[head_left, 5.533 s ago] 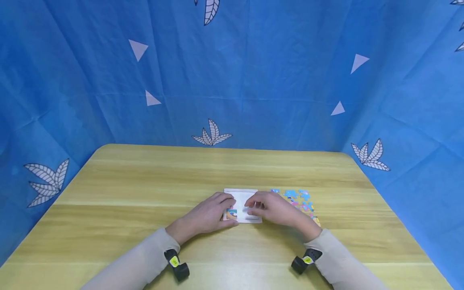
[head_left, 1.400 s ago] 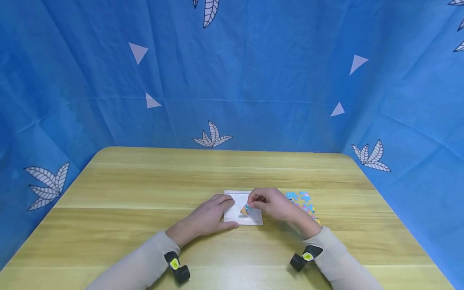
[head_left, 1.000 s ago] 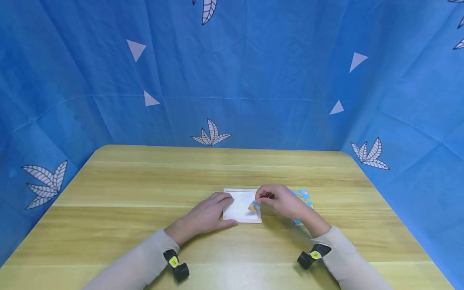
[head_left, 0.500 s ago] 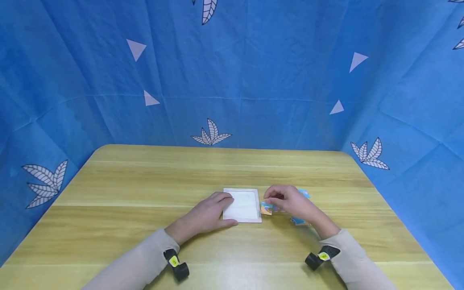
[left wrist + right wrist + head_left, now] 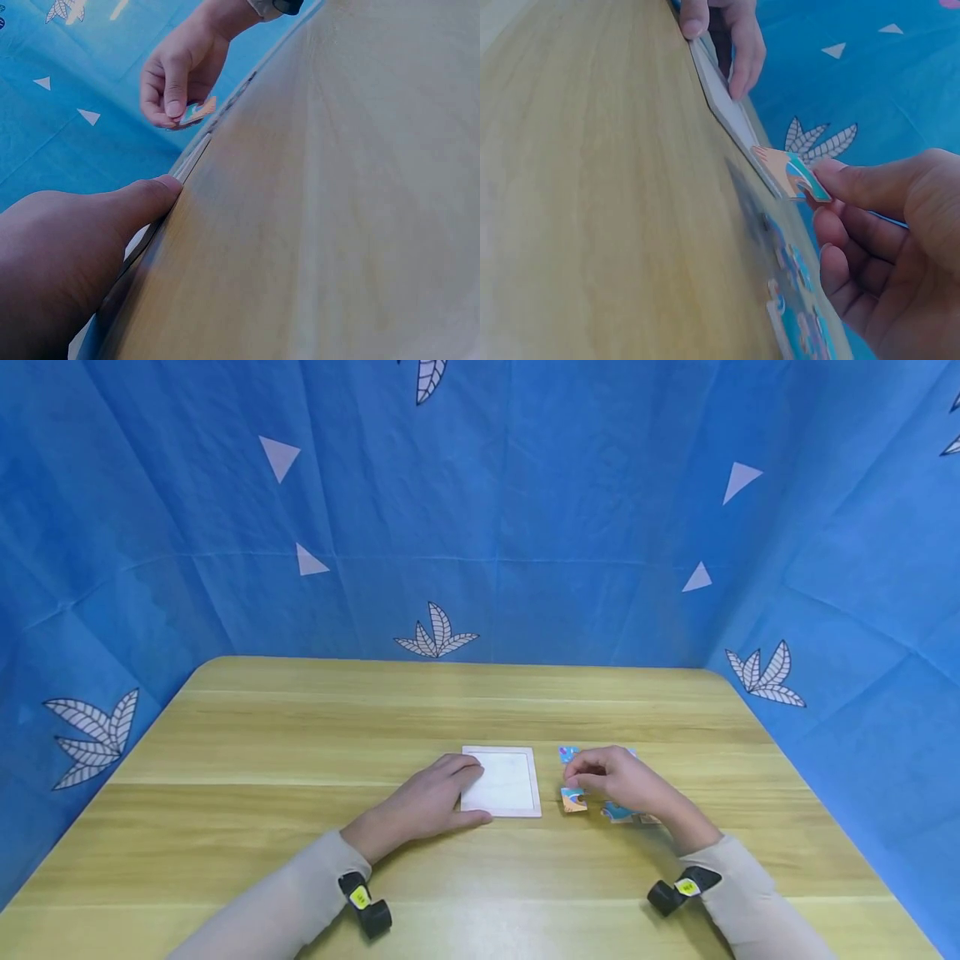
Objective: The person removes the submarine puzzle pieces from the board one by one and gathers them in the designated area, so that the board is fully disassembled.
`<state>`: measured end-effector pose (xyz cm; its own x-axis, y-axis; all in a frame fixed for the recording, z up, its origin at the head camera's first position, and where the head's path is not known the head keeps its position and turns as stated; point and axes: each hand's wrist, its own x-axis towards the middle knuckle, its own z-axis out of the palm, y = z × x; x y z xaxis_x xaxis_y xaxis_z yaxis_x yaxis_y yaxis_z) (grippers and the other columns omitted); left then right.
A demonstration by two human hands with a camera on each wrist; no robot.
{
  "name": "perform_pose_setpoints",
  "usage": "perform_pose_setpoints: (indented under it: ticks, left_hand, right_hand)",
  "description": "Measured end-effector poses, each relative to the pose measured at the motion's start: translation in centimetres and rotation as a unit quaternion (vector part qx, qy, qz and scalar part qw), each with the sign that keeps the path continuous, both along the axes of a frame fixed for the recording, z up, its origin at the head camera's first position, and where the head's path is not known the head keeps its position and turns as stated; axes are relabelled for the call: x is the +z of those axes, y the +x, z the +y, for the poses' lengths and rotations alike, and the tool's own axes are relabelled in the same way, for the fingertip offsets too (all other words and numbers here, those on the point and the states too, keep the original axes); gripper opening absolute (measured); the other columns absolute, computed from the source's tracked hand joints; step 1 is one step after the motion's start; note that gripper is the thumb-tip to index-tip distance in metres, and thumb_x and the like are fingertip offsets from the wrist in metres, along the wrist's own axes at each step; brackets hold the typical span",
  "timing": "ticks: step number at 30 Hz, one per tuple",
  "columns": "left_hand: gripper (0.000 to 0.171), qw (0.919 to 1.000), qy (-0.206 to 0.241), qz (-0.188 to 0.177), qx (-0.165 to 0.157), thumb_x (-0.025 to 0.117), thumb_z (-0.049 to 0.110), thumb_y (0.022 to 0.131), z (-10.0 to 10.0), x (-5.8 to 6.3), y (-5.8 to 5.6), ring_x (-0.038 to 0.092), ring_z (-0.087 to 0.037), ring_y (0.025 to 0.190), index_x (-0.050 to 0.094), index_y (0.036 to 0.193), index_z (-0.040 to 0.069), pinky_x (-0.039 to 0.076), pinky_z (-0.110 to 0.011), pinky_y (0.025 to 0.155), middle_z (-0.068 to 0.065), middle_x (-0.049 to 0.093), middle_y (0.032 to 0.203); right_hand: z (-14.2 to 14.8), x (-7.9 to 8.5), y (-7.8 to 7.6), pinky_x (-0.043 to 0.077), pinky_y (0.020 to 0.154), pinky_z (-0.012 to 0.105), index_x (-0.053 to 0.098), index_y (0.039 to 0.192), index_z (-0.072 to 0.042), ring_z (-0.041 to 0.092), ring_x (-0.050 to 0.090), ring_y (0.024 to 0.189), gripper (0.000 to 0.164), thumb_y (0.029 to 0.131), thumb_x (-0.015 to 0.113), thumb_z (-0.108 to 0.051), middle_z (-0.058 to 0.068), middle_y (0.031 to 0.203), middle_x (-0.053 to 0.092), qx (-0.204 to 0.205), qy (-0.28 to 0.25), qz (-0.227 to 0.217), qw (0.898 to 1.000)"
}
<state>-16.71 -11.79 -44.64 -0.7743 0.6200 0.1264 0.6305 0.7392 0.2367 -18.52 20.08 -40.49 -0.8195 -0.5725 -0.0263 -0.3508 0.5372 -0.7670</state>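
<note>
A white puzzle tray (image 5: 504,781) lies on the table, its inside bare where it shows. My left hand (image 5: 422,797) rests on its left side, fingers over the surface and thumb (image 5: 150,201) along the near edge. To the right of the tray, my right hand (image 5: 630,781) pinches an orange-and-teal jigsaw piece (image 5: 791,172) between thumb and fingers. That piece hangs above the table in both wrist views. Beneath and behind the right hand lie several colourful jigsaw pieces (image 5: 621,812), partly hidden by it.
The wooden table (image 5: 337,718) spreads around the tray on all sides. A blue cloth (image 5: 525,527) with white leaf and triangle prints hangs behind and beside it. Another loose blue piece (image 5: 567,753) shows beyond the right hand.
The orange-and-teal piece, earlier in the tray's lower left corner, was lifted out by my right hand. It has moved right, past the tray's edge. My left hand stays nearly in place.
</note>
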Motion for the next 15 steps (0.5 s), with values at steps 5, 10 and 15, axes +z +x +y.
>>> perform_pose_setpoints:
  ticks: [5,10,15]
  left_hand:
    - [0.081,1.0000,0.000,-0.001,0.004,0.055,0.065,0.090,0.0,0.2,-0.1,0.041,-0.027,0.135,0.050,0.141,0.004,0.032,-0.039,0.113,-0.010,0.046,0.145]
    - [0.081,1.0000,-0.004,-0.001,0.002,0.055,0.065,0.090,0.1,0.3,-0.1,0.041,-0.027,0.135,0.050,0.141,0.003,0.032,-0.038,0.113,-0.010,0.046,0.145]
    - [0.081,1.0000,-0.005,-0.003,0.004,0.055,0.065,0.090,0.1,0.2,0.0,0.040,-0.027,0.136,0.049,0.142,0.003,0.032,-0.039,0.114,-0.010,0.046,0.145]
  right_hand:
    - [0.8,-0.1,-0.1,0.047,0.061,0.023,0.070,0.094,-0.011,0.012,0.051,0.068,0.008,0.096,0.063,-0.014,0.002,0.086,0.066,0.008,0.004,-0.014,1.000]
    - [1.4,-0.2,-0.2,0.043,0.054,0.022,0.073,0.094,-0.010,0.009,0.046,0.061,0.010,0.096,0.064,-0.013,0.004,0.090,0.067,0.011,0.012,-0.028,0.999]
    - [1.7,-0.6,-0.2,0.045,0.057,0.022,0.073,0.097,-0.010,0.010,0.050,0.066,0.009,0.096,0.064,-0.013,0.001,0.089,0.068,0.017,0.023,-0.028,0.999]
